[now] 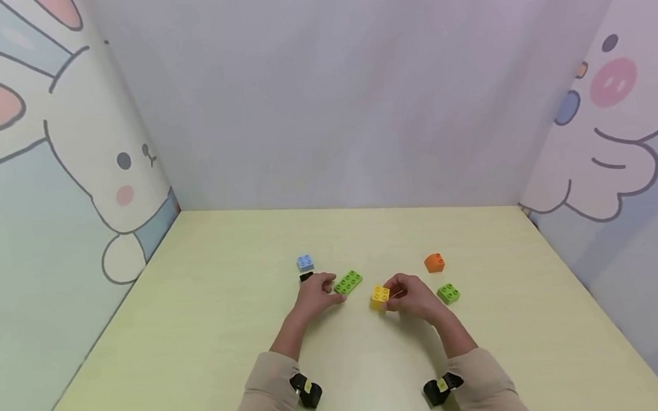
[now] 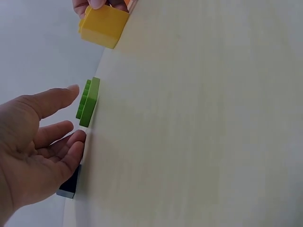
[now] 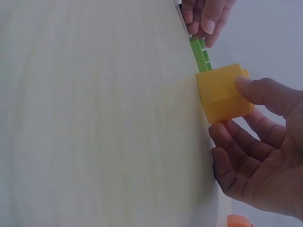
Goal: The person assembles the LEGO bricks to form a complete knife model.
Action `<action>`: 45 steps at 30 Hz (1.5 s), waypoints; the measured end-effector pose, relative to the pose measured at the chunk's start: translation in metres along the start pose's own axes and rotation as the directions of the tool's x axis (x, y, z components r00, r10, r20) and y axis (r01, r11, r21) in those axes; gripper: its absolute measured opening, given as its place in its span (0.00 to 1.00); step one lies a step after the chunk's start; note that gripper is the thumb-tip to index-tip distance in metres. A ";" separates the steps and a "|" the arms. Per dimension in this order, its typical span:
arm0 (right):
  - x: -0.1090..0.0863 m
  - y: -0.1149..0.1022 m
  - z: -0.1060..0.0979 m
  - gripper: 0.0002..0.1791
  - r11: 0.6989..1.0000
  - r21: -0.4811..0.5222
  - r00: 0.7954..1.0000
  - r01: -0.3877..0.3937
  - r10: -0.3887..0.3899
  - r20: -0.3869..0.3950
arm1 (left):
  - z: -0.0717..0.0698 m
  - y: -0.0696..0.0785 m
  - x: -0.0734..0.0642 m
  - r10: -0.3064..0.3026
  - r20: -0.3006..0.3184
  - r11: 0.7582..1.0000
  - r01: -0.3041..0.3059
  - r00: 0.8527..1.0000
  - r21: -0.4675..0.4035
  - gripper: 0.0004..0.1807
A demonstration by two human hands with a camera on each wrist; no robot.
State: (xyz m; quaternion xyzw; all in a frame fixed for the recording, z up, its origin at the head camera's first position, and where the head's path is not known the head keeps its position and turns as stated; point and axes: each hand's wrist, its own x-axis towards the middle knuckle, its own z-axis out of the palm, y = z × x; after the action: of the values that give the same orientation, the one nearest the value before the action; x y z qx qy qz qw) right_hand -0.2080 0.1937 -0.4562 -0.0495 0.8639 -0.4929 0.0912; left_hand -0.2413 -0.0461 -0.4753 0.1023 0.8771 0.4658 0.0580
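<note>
My right hand (image 1: 412, 297) pinches a yellow toy brick (image 1: 379, 297) between thumb and fingers, its studs facing up in the head view. The right wrist view shows the thumb on the yellow brick's (image 3: 222, 97) upper edge and the fingers below. To the left, my left hand (image 1: 316, 296) holds nothing; its fingers are loosely bent and its thumb stands apart. Right at those fingertips lies a long, flat green brick (image 1: 348, 283) with two rows of studs. In the left wrist view this long green brick (image 2: 88, 102) sits just beyond the thumb and fingers.
Behind my left hand are a light blue brick (image 1: 305, 263) and a black piece (image 1: 306, 276), partly covered by the hand. An orange brick (image 1: 434, 263) and a square green brick (image 1: 448, 293) lie to the right. Cloth walls surround the pale table (image 1: 238, 246) at back and sides.
</note>
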 end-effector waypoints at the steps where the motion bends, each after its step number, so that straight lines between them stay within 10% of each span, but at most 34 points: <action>1: 0.000 0.000 0.000 0.15 1.000 -0.002 1.000 0.001 -0.001 0.003 | 0.001 0.000 0.001 -0.003 0.000 1.000 0.003 1.000 0.000 0.29; 25: 0.004 0.005 -0.001 0.15 0.996 0.084 0.995 0.030 -0.037 0.087 | 0.012 0.011 0.014 -0.105 -0.059 0.987 0.111 0.993 0.113 0.24; 45: 0.008 -0.002 0.003 0.18 1.000 0.016 0.998 0.001 -0.002 0.056 | -0.016 0.006 0.011 -0.182 0.012 0.982 0.182 0.983 -0.040 0.23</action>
State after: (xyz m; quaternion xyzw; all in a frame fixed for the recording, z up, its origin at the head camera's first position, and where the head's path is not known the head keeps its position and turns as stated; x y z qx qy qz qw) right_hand -0.2155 0.1889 -0.4569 -0.0630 0.8570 -0.4982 0.1154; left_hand -0.2540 -0.0534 -0.4617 0.0223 0.8728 0.4759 0.1061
